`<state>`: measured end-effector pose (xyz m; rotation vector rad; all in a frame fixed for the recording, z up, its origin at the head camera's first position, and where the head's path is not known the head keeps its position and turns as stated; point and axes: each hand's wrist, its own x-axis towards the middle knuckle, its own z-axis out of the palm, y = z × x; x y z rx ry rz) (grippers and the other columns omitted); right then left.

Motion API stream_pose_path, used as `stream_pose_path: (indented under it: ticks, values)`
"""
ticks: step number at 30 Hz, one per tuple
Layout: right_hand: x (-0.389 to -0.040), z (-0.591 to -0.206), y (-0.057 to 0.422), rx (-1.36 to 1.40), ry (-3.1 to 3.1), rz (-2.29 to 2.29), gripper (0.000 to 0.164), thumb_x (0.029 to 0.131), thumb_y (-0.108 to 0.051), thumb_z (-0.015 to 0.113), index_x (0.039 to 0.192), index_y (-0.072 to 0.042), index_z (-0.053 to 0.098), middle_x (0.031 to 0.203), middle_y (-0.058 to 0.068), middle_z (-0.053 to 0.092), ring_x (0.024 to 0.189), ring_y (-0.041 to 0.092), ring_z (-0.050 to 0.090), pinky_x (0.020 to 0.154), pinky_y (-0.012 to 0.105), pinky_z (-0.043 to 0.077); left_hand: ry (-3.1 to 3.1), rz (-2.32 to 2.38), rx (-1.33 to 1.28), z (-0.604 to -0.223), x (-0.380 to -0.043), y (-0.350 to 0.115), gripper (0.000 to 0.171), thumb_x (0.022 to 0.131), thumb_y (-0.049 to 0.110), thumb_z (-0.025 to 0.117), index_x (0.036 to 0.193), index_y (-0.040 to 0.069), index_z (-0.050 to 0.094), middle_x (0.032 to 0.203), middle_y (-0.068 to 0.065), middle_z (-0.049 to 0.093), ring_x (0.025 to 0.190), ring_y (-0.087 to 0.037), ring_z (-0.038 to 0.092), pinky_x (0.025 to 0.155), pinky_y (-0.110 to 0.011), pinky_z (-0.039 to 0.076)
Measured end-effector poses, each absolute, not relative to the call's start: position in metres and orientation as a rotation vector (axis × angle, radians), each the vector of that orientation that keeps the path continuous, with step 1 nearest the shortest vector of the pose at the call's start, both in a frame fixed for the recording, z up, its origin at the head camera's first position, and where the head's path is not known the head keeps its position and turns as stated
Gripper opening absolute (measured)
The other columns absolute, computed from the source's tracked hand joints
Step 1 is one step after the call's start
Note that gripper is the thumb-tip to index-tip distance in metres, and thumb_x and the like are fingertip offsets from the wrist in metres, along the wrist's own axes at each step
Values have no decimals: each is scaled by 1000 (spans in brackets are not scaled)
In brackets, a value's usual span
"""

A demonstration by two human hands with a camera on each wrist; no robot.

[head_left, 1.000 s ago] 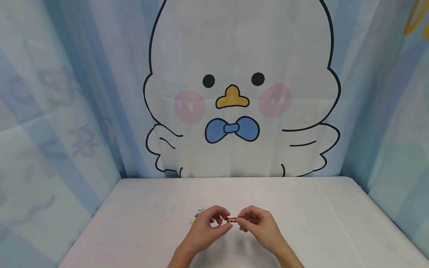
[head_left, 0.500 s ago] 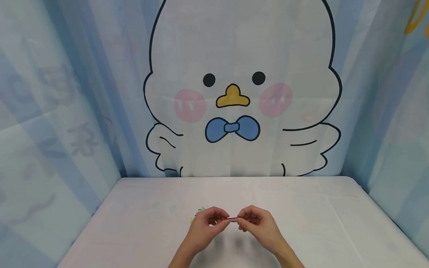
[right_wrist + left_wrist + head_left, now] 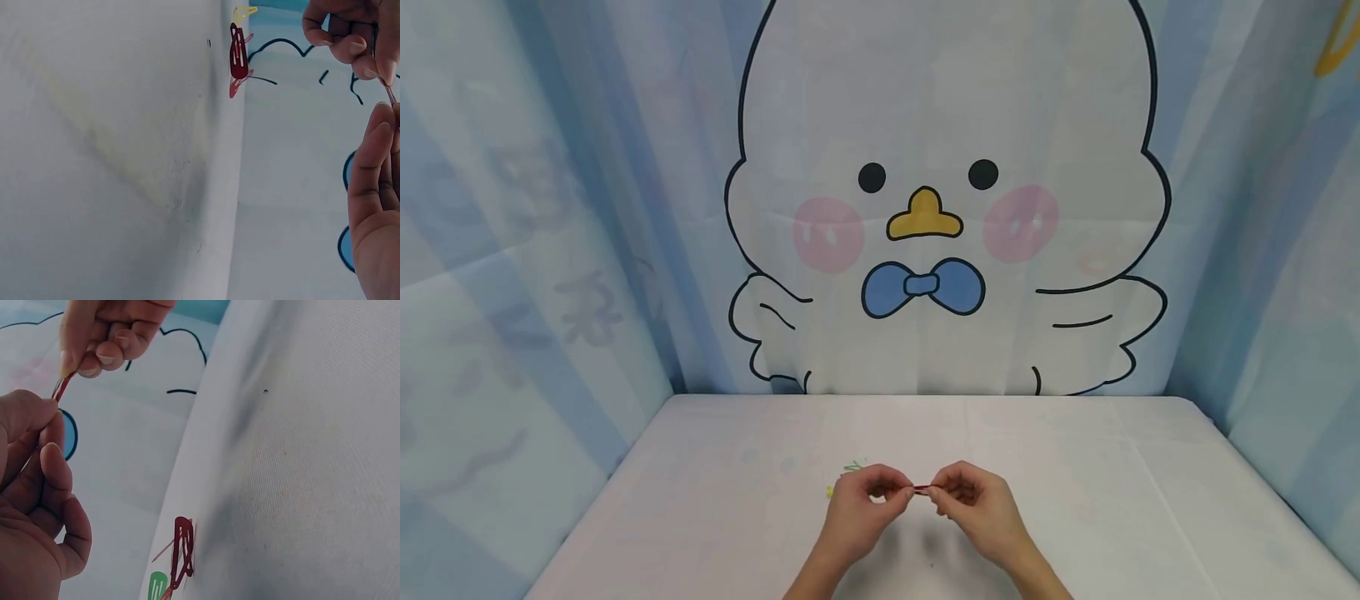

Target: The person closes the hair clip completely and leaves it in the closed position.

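Note:
A slim red snap hair clip (image 3: 922,489) is held up between both hands over the table. My left hand (image 3: 859,515) pinches one end with thumb and index finger; the other fingers curl loosely, as the left wrist view shows. At the opposite end my right hand (image 3: 983,512) pinches the clip between thumb and forefinger. Only a short middle stretch of the clip (image 3: 60,388) shows between the fingertips, and its ends are hidden by them.
Several loose hair clips lie on the table beyond my left hand, among them a dark red clip (image 3: 182,550), a green clip (image 3: 157,586) and a yellow clip (image 3: 243,12). A white cloth covers the table (image 3: 1112,500). Printed curtains (image 3: 925,350) stand around its back and sides.
My left thumb and index finger, spread apart at first, have come together on the clip's end. The clip, which showed two separated strands, now looks narrow. My right hand keeps its grip.

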<state>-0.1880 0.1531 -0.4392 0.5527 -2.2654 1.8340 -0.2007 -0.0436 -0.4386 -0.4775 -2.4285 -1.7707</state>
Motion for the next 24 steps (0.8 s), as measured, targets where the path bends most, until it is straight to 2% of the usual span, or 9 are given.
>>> stream_pose_path:
  ticks: [4,9,14,19,24]
  values:
    - [-188,-441,149,486,-2274,1774,7,90,-1,74,89,0,67,74,1,65,63,11,61,58,26,52,-2412,-1746,-444,-439,-200,-40,8,86,4,76,88,11,75,78,8,67,75,-11,57,69,-27,48]
    - [-187,-440,148,445,-2284,1802,7,89,-1,75,90,-1,68,76,4,67,64,13,63,60,26,54,-2431,-1788,-417,-439,-202,-41,4,87,9,77,90,9,75,80,6,67,75,-12,59,69,-26,49]
    - [-189,-442,151,545,-2250,1724,12,87,-2,77,95,-4,69,80,2,68,67,12,65,61,28,55,-2419,-1934,-402,-439,-203,-43,8,90,12,77,94,6,74,84,1,68,77,-16,61,68,-24,51]
    - [-191,-445,153,658,-2230,1510,18,84,-1,80,96,-9,70,80,-6,68,69,7,63,62,28,55,-2414,-1974,-393,-440,-204,-44,10,90,13,76,96,5,74,86,-1,69,79,-17,63,69,-24,51]
    - [-193,-445,154,712,-2223,1416,20,82,2,81,95,-10,70,80,-7,67,68,5,62,60,27,54,-2405,-2011,-393,-441,-205,-43,13,91,13,76,98,3,74,88,-1,70,81,-17,64,72,-25,52]
